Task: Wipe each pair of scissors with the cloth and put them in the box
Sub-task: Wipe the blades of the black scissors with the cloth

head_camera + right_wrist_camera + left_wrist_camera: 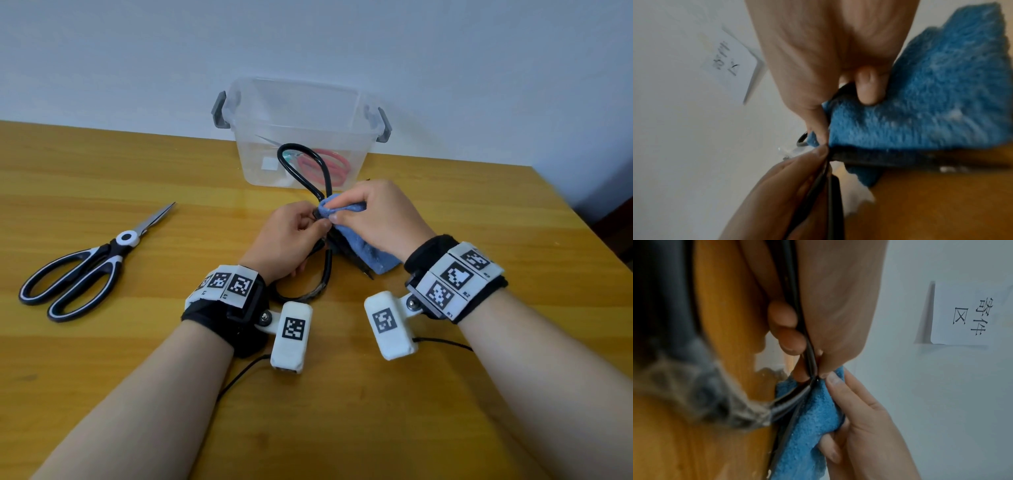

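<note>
Black scissors (322,178): all-black old-style pair with big loop handles of thin bar; one loop stands up in front of the box, the other lies low near the left wrist, its bar looking worn and mottled. Held just above the table between both hands.
Cloth (359,246): blue, fluffy terry, folded over the blades, its loose end hanging down to the table (102,359) by the right wrist.
Left hand (291,236): palm inward, fingers curled, thumb and fingertips pinching the scissors where the handle bars meet; the left wrist view shows the black bars running between thumb and fingers (789,339).
Right hand (373,216): knuckles up, thumb and fingers closed round the cloth, pressing it onto the blades right beside the left thumb; the two hands touch there.
Box (298,102): clear plastic with grey side latches, lid off, at the far table edge against the wall; red-handled scissors (329,168) lie inside.
Black-and-white scissors (92,263): closed, flat on the table, well to the left of the hands, tip pointing away.
Wall: a white paper notice (970,313) with printed characters, seen from the left wrist.
</note>
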Motion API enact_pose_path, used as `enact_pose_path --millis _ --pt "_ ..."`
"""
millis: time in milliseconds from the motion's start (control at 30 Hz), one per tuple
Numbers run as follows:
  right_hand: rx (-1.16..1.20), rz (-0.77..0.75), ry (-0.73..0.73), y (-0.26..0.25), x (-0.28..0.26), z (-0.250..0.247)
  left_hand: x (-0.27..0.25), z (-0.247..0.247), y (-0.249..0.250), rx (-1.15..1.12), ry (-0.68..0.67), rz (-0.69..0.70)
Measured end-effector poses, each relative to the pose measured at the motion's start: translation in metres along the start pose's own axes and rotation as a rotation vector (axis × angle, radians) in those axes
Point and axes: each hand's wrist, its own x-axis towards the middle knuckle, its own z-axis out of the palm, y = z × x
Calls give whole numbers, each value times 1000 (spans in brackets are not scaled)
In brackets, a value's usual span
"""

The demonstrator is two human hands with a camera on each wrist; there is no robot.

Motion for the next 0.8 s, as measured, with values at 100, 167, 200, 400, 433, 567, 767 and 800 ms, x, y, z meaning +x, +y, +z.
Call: enact_pose_path --millis 100,167,200,400,433,567,767,800 --pt "68 16 79 5 1 1 -1 -1 0 -6 -2 2" --pt "93 53 149 8 3 -2 -1 0 0 -4 -4 2" --pt "90 69 180 10 4 -3 -1 0 0 2 -2 3" --pt "-66 -8 64 0 3 0 -1 1 3 38 27 -15" --pt "-47 -7 34 0 2 1 -2 1 3 43 27 -15" --pt "25 38 62 7 4 -4 -2 0 1 32 13 13" --pt "49 92 165 14 12 -16 -1 0 1 50 5 22" --pt "46 88 122 13 12 -15 -1 0 1 51 6 20"
